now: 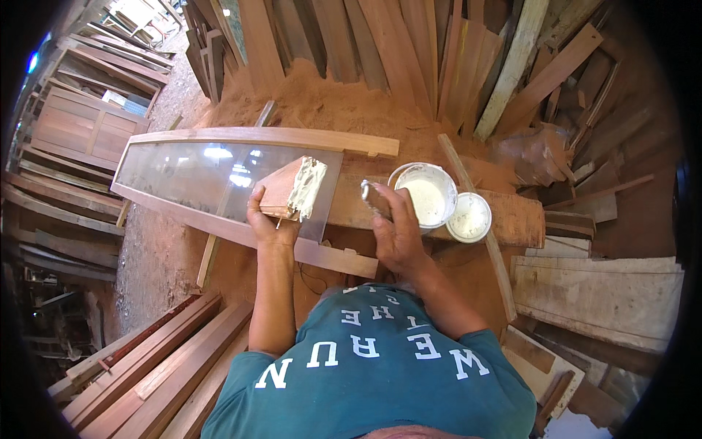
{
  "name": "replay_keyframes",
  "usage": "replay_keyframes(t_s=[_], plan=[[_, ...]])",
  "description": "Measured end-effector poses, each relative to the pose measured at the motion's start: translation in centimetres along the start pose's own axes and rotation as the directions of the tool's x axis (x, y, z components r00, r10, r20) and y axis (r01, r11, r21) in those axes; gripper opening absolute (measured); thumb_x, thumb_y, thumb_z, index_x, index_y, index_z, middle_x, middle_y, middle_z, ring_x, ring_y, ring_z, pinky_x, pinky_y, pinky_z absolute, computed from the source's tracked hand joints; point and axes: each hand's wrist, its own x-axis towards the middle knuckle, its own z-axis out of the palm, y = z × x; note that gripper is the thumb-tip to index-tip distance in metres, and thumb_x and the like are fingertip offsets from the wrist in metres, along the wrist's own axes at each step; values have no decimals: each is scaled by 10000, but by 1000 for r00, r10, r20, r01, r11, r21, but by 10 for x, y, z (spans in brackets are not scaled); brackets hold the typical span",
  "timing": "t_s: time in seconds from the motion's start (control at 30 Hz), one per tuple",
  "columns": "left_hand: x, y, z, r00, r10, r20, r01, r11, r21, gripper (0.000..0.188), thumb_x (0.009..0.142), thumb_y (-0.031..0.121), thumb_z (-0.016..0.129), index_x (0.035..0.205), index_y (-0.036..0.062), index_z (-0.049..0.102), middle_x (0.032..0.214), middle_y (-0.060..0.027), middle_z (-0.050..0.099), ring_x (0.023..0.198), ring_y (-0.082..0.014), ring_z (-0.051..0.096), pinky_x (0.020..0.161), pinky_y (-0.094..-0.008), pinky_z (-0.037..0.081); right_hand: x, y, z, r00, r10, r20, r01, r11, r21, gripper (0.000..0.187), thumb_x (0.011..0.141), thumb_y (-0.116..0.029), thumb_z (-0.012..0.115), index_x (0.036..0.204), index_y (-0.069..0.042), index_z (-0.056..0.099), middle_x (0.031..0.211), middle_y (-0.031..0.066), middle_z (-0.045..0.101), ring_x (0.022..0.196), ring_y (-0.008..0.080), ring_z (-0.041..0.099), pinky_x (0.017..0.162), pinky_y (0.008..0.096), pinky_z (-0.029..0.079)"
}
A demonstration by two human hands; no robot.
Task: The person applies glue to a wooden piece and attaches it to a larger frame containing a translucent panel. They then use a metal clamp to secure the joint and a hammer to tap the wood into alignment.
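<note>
My left hand grips a short wooden board, held up with its end toward the right. Thick white paste lies uneven over that end. Closed around a small flat spreader is my right hand; whitish paste coats the spreader's tip, a little apart from the board. Just beyond the right hand stands a white bucket with cream-coloured paste inside. A smaller round white lid or tub, smeared with the same paste, sits beside it. My fingers hide part of the spreader.
Under my left hand lies a long wooden frame with a glass pane, resting on crosspieces. The bucket stands on a thick plank. Upright boards line the back over sawdust. Stacked timber lies at the near left.
</note>
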Motion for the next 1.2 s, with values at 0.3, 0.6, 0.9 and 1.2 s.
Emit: replay_keyframes(t_s=[0.3, 0.6, 0.9, 1.2], plan=[[16, 18, -4, 981, 136, 140, -147, 987, 67, 585, 863, 304, 585, 1325, -43, 496, 1274, -238, 598, 1158, -387, 612, 1034, -512, 498, 39, -21, -41, 992, -91, 92, 96, 995, -43, 390, 956, -73, 614, 1344, -39, 583, 1130, 191, 684, 970, 334, 667, 863, 368, 523], [9, 29, 4, 906, -150, 395, 224, 963, -149, 561, 910, 270, 569, 1353, -52, 447, 1200, -311, 588, 1045, -410, 663, 855, -531, 604, 45, -11, -39, 947, -76, 312, -45, 931, 363, 337, 972, -150, 650, 1279, -11, 649, 1104, 125, 708, 945, 230, 650, 852, 347, 502], [-11, 16, 28, 809, -407, 424, 486, 869, -94, 550, 875, 351, 545, 1233, -67, 527, 1074, -237, 644, 938, -396, 680, 862, -541, 577, 79, -23, -17, 915, -328, 235, 187, 860, 474, 321, 902, -19, 686, 1222, -37, 697, 1153, 121, 695, 1045, 273, 644, 894, 378, 496], [-20, 9, 25, 837, -391, 383, 431, 902, -19, 547, 876, 370, 549, 1238, -40, 535, 1097, -227, 644, 920, -377, 687, 836, -520, 589, 78, -24, -20, 882, -323, 342, 113, 851, 513, 311, 877, -1, 705, 1184, -53, 718, 1110, 120, 683, 1014, 262, 640, 894, 360, 496]])
